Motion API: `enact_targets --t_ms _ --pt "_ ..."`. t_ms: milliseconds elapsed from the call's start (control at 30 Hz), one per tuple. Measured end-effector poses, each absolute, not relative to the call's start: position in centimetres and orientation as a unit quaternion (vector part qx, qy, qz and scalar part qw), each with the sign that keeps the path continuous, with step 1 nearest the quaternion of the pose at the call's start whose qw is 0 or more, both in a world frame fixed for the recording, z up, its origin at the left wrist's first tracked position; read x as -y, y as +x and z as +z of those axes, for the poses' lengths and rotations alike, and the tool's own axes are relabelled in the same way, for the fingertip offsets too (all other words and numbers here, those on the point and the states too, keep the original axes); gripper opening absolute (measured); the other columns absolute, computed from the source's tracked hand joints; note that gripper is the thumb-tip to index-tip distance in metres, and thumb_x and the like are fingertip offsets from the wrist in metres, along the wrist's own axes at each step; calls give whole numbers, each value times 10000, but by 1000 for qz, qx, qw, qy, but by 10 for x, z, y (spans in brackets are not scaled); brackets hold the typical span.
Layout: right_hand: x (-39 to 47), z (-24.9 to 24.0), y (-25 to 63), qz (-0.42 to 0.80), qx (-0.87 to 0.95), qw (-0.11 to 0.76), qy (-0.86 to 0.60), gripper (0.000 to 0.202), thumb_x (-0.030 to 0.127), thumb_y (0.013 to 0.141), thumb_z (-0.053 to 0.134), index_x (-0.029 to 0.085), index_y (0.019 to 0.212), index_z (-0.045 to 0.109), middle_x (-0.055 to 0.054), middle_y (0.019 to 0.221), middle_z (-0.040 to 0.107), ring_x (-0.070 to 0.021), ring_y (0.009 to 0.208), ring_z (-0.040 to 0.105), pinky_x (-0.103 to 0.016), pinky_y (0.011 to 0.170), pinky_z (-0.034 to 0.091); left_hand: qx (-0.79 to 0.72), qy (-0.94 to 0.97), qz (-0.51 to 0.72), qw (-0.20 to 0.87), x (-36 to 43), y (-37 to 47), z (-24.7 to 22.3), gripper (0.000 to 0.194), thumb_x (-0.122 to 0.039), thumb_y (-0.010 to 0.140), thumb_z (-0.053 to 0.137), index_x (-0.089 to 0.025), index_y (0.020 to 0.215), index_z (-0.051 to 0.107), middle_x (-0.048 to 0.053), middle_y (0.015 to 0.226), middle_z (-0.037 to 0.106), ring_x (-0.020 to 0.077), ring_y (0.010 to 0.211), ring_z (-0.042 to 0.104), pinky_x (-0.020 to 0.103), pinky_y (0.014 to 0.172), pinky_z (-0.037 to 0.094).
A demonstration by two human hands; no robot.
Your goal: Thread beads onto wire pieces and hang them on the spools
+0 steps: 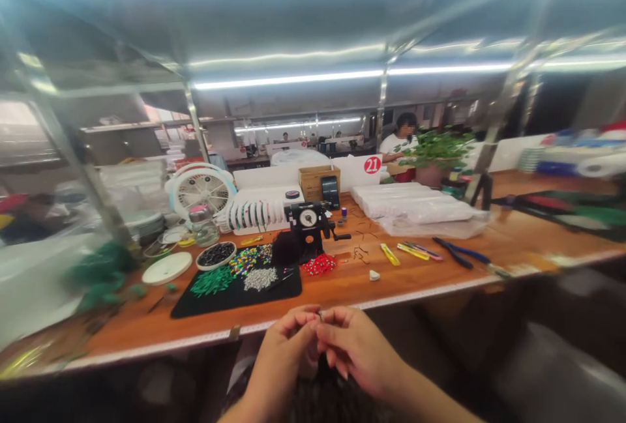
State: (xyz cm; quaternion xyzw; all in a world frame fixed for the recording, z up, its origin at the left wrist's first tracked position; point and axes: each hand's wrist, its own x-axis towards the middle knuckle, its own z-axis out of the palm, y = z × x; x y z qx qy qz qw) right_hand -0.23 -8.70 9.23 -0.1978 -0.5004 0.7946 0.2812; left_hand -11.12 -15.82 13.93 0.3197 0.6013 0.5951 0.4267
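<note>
My left hand (287, 345) and my right hand (359, 346) meet at the fingertips in front of the table's front edge. Both are closed in a pinch around something small and dark, too small to make out. Beyond them a black mat (195, 306) bears green pieces (212, 281), silver pieces (260, 278) and multicoloured pieces (243, 261). Red pieces (319, 264) lie to the right of the mat. Behind these stands a black machine (309, 219) with a dial and a crank handle. A dish of black pieces (216, 254) sits at the mat's back left.
Cutters (390, 254) and pliers (452, 253) lie on the right of the wooden table (342, 289). A white fan (201, 191), jar (203, 224) and plastic-wrapped rolls (420, 204) stand behind. A person (394, 143) sits beyond the divider, near a plant (435, 146).
</note>
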Motion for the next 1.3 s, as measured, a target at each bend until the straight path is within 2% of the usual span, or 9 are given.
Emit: enact_targets --t_ms 67,233,400,533,667,767,967,1100,1300 --pt "87 92 -5 778 522 278 -211 312 403 686 706 114 684 589 2 559 587 -57 379 470 -147 325 327 -616 332 592 399 165 -118 141 213 -343 593 761 -158 574 658 69 790 680 224 905 590 226 707 445" --pt "88 99 7 702 617 259 -245 290 417 720 659 138 681 587 13 545 591 -59 376 466 -150 340 327 -625 391 573 358 175 -134 143 201 -364 670 701 -181 624 631 16 580 621 158 557 542 242 561 413" --pt "89 101 17 658 673 238 -239 232 371 747 622 159 672 564 12 565 595 -65 398 473 -151 352 297 -643 542 494 221 178 -151 129 116 -260 749 632 -215 651 674 42 698 649 183 693 569 258 687 417" --pt "88 97 15 581 715 266 -285 224 343 778 579 168 638 578 16 516 565 -77 393 462 -180 396 339 -663 450 563 201 183 -154 119 177 -286 675 710 -221 838 683 26 770 645 178 695 562 252 660 422" --pt "92 86 13 509 748 306 -296 241 360 804 547 184 647 595 -6 553 592 -125 474 540 -216 477 405 -668 371 534 361 187 -141 116 344 -451 706 657 -152 540 620 -9 473 501 100 458 406 210 467 304" --pt "99 74 11 464 781 313 -275 234 358 824 524 194 686 615 -17 599 611 -145 523 561 -235 518 415 -619 272 522 520 185 -132 114 379 -492 691 651 -130 587 621 -43 451 430 48 383 237 200 391 116" --pt "105 66 11 455 805 292 -245 203 305 826 525 191 676 602 -9 615 601 -143 561 552 -234 562 401 -538 198 614 543 178 -133 110 305 -352 601 746 -135 551 538 -100 402 295 24 380 145 188 393 64" --pt "106 69 12 462 813 293 -201 207 257 818 522 182 631 567 5 585 564 -126 557 523 -218 555 382 -549 218 642 489 178 -129 112 259 -311 603 738 -126 559 562 -62 396 409 29 367 244 185 387 100" --pt "106 76 15 502 807 257 -178 203 216 822 506 166 631 555 12 579 546 -112 535 522 -214 539 384 -583 359 597 418 182 -131 133 216 -306 677 686 -163 562 571 -4 515 598 110 478 509 216 494 361"
